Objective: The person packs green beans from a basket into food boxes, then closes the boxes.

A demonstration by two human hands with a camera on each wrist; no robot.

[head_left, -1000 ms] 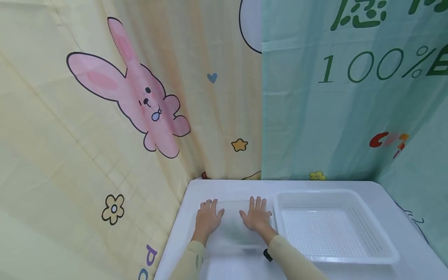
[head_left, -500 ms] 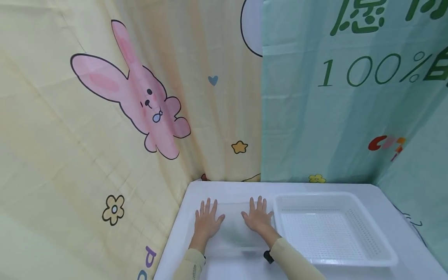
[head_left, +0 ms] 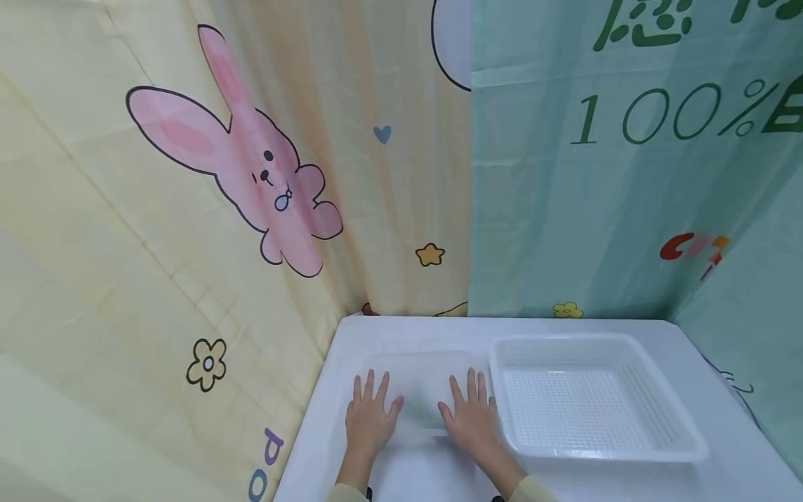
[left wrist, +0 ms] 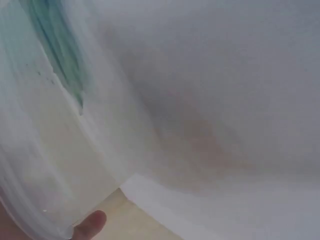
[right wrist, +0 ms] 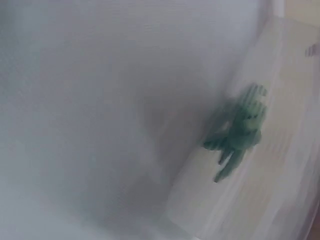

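Both hands lie flat with fingers spread and straight, low in the middle of the head view: my left hand (head_left: 369,418) presses on the lower left part of a clear plastic lid (head_left: 422,380), and my right hand (head_left: 472,418) presses on its lower right part, the two hands apart with bare lid between them. That lid sits on the white bench (head_left: 721,390), left of centre, its far edge toward the curtains. Just beside it, at the lower right of the frame, stands a white perforated basket (head_left: 665,418), its near left rim close to my right hand's fingers. Behind the bench hang a yellow curtain (head_left: 125,279) with a pink rabbit (head_left: 251,181) at upper left and a green curtain (head_left: 596,209) with dark green lettering at upper right. Both wrist views are blurred; I can make out only pale plastic and a fingertip (left wrist: 90,224) at the bottom left of the left wrist view.
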